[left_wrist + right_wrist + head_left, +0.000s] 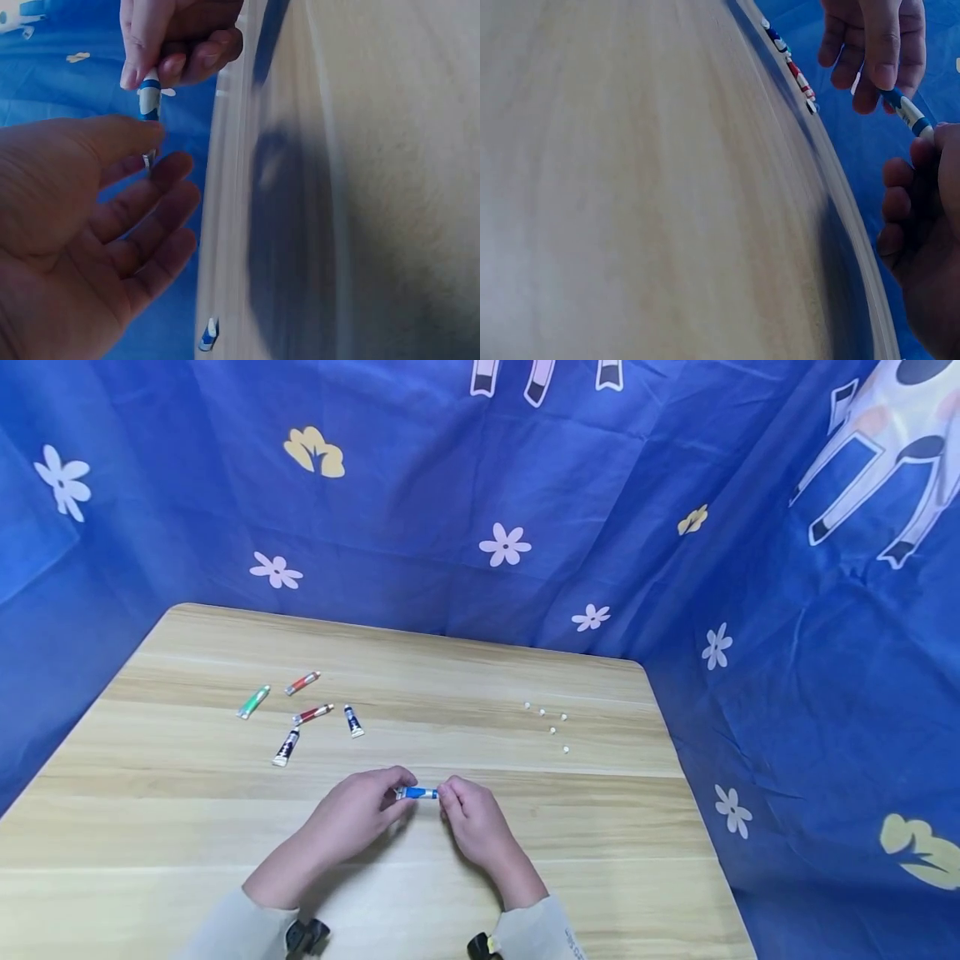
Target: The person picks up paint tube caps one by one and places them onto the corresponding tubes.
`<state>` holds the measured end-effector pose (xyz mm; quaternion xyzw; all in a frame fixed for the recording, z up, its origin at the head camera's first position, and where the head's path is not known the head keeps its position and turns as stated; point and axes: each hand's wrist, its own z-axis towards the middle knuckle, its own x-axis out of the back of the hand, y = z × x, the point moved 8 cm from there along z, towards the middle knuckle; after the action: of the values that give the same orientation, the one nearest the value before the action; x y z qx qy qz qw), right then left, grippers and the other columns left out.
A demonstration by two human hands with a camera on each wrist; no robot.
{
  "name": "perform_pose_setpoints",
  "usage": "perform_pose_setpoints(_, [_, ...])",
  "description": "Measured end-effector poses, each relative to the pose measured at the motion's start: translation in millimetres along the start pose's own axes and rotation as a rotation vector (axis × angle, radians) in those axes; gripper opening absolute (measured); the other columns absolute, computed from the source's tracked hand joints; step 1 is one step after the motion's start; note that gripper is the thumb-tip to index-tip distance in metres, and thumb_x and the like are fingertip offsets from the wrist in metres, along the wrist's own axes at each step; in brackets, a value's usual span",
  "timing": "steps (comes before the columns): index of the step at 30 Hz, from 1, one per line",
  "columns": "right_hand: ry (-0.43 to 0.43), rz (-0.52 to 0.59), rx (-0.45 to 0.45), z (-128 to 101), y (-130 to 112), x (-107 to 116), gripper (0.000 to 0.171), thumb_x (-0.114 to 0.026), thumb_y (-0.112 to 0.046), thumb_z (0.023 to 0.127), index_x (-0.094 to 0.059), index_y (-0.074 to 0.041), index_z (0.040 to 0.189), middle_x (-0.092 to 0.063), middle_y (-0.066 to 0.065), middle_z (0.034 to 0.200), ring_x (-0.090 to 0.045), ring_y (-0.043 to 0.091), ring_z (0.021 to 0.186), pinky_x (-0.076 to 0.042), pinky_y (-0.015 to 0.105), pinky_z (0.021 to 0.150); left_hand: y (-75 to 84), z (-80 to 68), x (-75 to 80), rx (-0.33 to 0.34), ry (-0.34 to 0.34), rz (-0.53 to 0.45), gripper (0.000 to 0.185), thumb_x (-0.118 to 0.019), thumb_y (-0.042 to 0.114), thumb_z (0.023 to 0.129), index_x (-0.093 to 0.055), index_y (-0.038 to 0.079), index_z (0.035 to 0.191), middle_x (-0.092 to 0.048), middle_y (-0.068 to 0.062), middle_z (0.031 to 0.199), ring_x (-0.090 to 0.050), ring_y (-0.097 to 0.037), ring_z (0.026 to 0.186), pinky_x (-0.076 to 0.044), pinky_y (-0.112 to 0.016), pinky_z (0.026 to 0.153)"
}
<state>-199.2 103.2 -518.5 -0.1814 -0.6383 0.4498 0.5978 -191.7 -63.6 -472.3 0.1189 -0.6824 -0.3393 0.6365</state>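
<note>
Both hands met over the table — left hand pinching one end of a small blue tube, right hand gripping the other. Uncapping appeared underway; a firm twist seemed needed. Five tubes lay beyond.

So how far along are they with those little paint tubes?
Five small white caps already lie loose on the table, and five tubes lie in a cluster at the left; whether those are open is too small to tell. In hand: the left hand and right hand pinch a blue tube by its ends. It looks like the last one.
</note>
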Motion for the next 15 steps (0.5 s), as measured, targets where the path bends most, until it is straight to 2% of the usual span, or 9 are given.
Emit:
perform_pose_setpoints(2, [0.006,-0.002,-0.001,0,0,1,0.037,-0.049,-0.031,0.117,-0.064,-0.015,0.087,-0.062,-0.002,0.078,-0.049,-0.001,0.071,-0.047,0.019,0.068,0.8,1.3,0.2,-0.011,-0.001,0.025,0.018,-0.081,0.020,0.097,-0.077,0.018,0.114,-0.068,0.008,0.086,-0.053,-0.005,0.070,-0.047,-0.028,0.067])
perform_pose_setpoints(7, [0.010,-0.017,-0.019,0,3,2,0.034,-0.051,-0.031,0.116,-0.067,-0.016,0.090,-0.067,-0.003,0.084,-0.054,0.001,0.077,-0.051,0.020,0.074,0.5,2.9,1.4,-0.031,0.040,0.088,0.017,-0.086,0.021,0.093,-0.079,0.019,0.110,-0.071,0.005,0.106,-0.059,-0.004,0.082,-0.055,-0.033,0.078])
perform_pose_setpoints(11, [0.015,-0.041,-0.033,0,11,7,0.031,-0.051,-0.032,0.116,-0.072,-0.016,0.099,-0.075,-0.001,0.097,-0.066,0.007,0.090,-0.058,0.027,0.085,-1.8,4.4,1.6,-0.042,0.040,0.100,0.018,-0.087,0.021,0.092,-0.080,0.019,0.109,-0.069,0.005,0.102,-0.058,-0.005,0.081,-0.056,-0.033,0.078])
perform_pose_setpoints(15, [0.064,-0.069,-0.060,2,22,22,0.028,-0.052,-0.030,0.115,-0.073,-0.015,0.106,-0.078,0.001,0.106,-0.073,0.016,0.102,-0.061,0.036,0.095,-4.2,6.4,3.9,-0.057,0.042,0.108,0.020,-0.087,0.020,0.091,-0.080,0.019,0.110,-0.070,0.005,0.102,-0.058,-0.006,0.082,-0.057,-0.034,0.078])
